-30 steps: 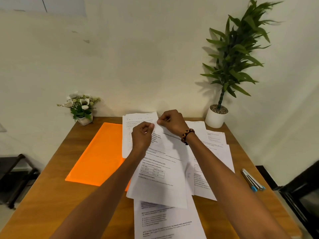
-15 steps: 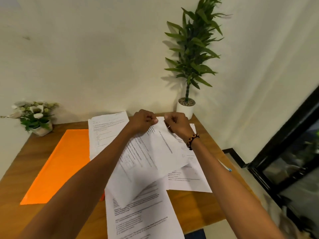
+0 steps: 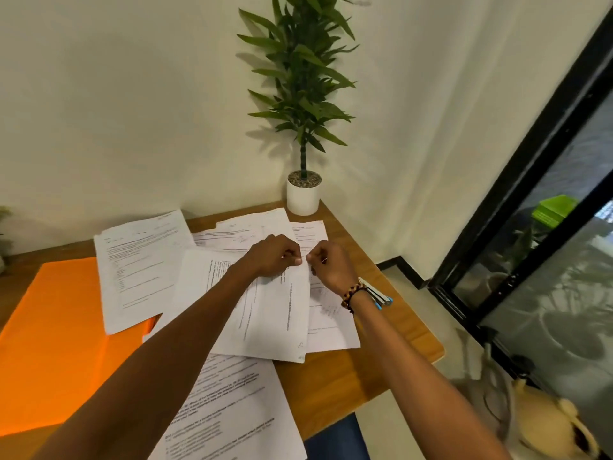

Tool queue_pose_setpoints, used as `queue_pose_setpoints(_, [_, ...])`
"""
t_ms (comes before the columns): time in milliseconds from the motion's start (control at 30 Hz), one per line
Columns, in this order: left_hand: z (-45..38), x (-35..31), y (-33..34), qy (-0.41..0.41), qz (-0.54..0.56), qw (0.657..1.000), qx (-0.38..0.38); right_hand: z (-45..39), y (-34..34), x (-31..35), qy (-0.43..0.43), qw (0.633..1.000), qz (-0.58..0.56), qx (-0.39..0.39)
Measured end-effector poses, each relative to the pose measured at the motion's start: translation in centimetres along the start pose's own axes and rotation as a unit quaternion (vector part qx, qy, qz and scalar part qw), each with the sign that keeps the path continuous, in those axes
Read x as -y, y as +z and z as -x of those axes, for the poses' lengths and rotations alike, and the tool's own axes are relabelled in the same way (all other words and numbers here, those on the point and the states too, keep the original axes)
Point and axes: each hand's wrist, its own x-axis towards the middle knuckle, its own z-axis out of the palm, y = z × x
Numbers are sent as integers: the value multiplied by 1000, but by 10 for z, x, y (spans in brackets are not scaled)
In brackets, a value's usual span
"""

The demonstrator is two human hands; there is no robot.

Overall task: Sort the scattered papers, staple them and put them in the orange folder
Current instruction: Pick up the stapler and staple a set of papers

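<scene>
- Your left hand point(image 3: 272, 255) and right hand point(image 3: 330, 265) sit side by side at the centre of the frame, both curled closed, pinching the top edge of a printed sheet point(image 3: 265, 310).
- That sheet lies on the other scattered papers point(image 3: 142, 270) on the table point(image 3: 374, 356).
- The orange folder point(image 3: 56, 343) lies flat at the left of the frame, well apart from your hands, with one paper overlapping its upper right corner.
- Some pens point(image 3: 381, 298) lie just behind your right wrist.
- A potted plant point(image 3: 303, 190) stands at the table's far corner.
</scene>
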Motion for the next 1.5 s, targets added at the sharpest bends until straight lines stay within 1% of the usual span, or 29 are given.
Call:
queue_pose_setpoints(100, [-4,-6,13,6,-2,1000,17,12,-20,-9,15,990,129,-47])
queue_pose_setpoints(167, [-7,-8,20,16,7,1000,27,18,-35,-18,69,965,244,-68])
queue_pose_setpoints(200, [-7,-8,23,22,12,999,29,19,-41,-23,113,948,292,-53])
queue_pose_setpoints(267, [-8,-9,28,27,18,999,32,19,-49,-36,195,918,345,17])
queue_pose_setpoints(333, [-9,-8,31,27,23,999,35,20,-52,-49,232,901,357,81])
queue_pose_setpoints(400, [-10,-8,33,26,27,999,38,21,-55,-58,250,905,326,111])
queue_pose_setpoints(467, [-10,-8,33,29,32,998,37,20,-58,-59,262,919,266,125])
queue_pose_setpoints(533, [-10,-7,33,33,36,998,36,17,-61,-56,264,927,233,132])
queue_pose_setpoints(600, [-9,-7,32,37,39,998,36,11,-61,-61,269,938,201,87])
queue_pose_setpoints(667, [-8,-7,31,40,43,998,33,5,-59,-65,283,948,141,44])
queue_pose_setpoints(733, [-6,-7,31,42,46,998,31,2,-57,-66,298,952,69,7])
queue_pose_setpoints(800, [-5,-8,31,45,49,997,31,2,-55,-61,311,949,-33,-26])
queue_pose_setpoints(867, [-3,-8,30,51,54,997,29,3,-52,-57,318,936,-146,-34])
queue_pose_setpoints(900, [-2,-9,29,54,56,997,27,3,-50,-56,328,925,-193,-25])
queue_pose_setpoints(967, [0,-12,28,59,55,996,27,5,-47,-48,359,887,-289,11])
queue_pose_setpoints(1000, [0,-14,28,62,56,996,28,6,-47,-41,371,863,-343,32])
queue_pose_setpoints(1067, [0,-18,28,63,60,996,26,6,-46,-31,377,827,-413,50])
queue_pose_setpoints(1133, [0,-21,29,63,59,996,23,4,-43,-22,368,836,-404,42])
queue_pose_setpoints(1267, [-1,-26,30,50,46,997,31,-10,-32,-10,303,888,-345,-19])
queue_pose_setpoints(1333, [-2,-27,31,47,41,998,31,-17,-27,-5,282,899,-334,-35])
queue_pose_setpoints(1400, [-1,-29,30,48,44,997,32,-20,-23,3,271,904,-329,-27])
queue_pose_setpoints(1500, [-1,-29,30,57,54,996,30,-25,-11,7,255,921,-294,13])
